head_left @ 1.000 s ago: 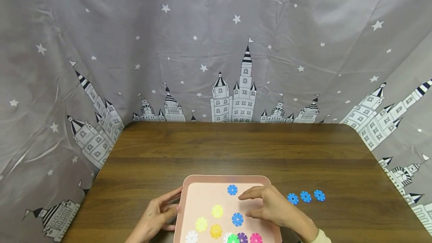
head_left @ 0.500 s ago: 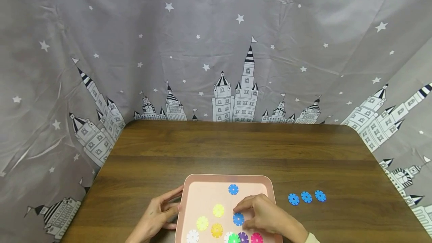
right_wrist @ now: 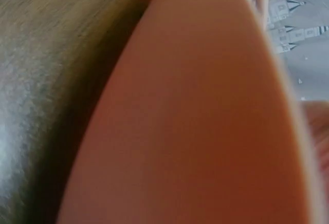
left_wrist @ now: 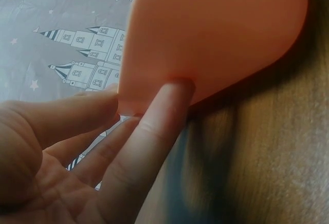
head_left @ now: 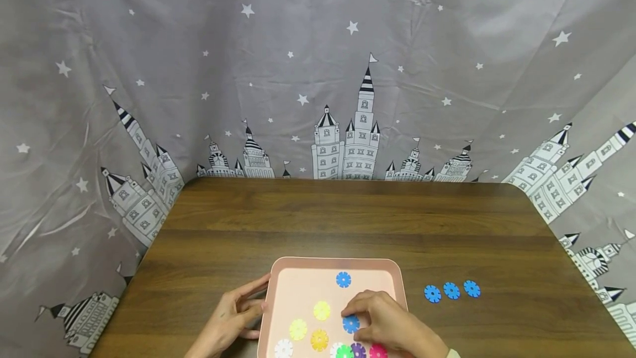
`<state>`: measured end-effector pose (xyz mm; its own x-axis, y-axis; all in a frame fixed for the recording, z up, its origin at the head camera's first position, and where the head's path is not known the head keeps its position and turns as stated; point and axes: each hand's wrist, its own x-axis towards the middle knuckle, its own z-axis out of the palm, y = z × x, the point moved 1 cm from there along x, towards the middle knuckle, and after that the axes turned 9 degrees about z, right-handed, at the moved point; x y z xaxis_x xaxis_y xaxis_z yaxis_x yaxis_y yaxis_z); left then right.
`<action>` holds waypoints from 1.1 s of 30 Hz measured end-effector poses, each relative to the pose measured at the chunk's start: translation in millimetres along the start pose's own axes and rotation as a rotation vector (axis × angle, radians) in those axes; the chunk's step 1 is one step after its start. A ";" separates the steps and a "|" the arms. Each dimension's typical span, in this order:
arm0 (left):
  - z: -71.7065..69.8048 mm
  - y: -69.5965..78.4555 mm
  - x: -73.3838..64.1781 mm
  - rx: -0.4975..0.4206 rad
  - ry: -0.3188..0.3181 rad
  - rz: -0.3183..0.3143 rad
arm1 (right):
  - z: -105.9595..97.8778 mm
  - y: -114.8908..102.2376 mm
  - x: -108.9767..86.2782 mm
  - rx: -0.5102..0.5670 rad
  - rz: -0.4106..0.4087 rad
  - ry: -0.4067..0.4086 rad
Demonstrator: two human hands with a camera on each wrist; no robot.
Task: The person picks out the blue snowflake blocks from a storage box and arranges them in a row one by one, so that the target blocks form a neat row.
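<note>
A pale pink tray (head_left: 308, 263) lies at the near middle of the table and carries notched plastic building discs. My left hand (head_left: 229, 314) rests against the outer left wall, its thumb and fingers touching it without wrapping round. In the left wrist view, fingertips meet the tray wall (left_wrist: 221, 34) and rim. Inside the tray, my right hand (head_left: 385, 319) pinches a blue building disc (head_left: 350, 324) between thumb and fingertips, the disc still low over the tray floor. The tray wall (right_wrist: 195, 106) hides most of this hand in the right wrist view.
Another blue disc (head_left: 343, 279) lies near the tray's far wall. Yellow discs (head_left: 322, 310), an orange disc (head_left: 319, 340), and white, green, purple and pink ones lie nearer. Right of the tray, three blue discs (head_left: 451, 290) form a row on the wooden table (head_left: 348, 214).
My right hand has moved left and down into the tray, and its fingertips have closed about the blue disc. The left hand stays at the tray's side.
</note>
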<state>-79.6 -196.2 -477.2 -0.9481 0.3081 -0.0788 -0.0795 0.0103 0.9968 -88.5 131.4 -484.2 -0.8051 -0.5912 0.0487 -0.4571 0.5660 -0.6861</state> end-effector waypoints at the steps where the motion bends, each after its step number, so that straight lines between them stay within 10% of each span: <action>1: 0.1 0.2 0.1 0.000 -0.001 0.000 | 0.7 0.3 -0.2 -0.014 -0.013 0.010; 23: 0.2 0.4 0.8 -0.004 -0.011 -0.009 | 9.3 -0.9 -0.2 -0.432 -0.290 0.152; 33: -0.7 0.2 1.2 0.002 -0.010 -0.013 | 6.3 -2.4 0.9 -0.332 -0.249 0.170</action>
<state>-81.0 -196.5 -477.1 -0.9437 0.3178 -0.0919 -0.0915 0.0162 0.9957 -85.7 125.8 -487.1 -0.6929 -0.6458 0.3207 -0.7193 0.5882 -0.3695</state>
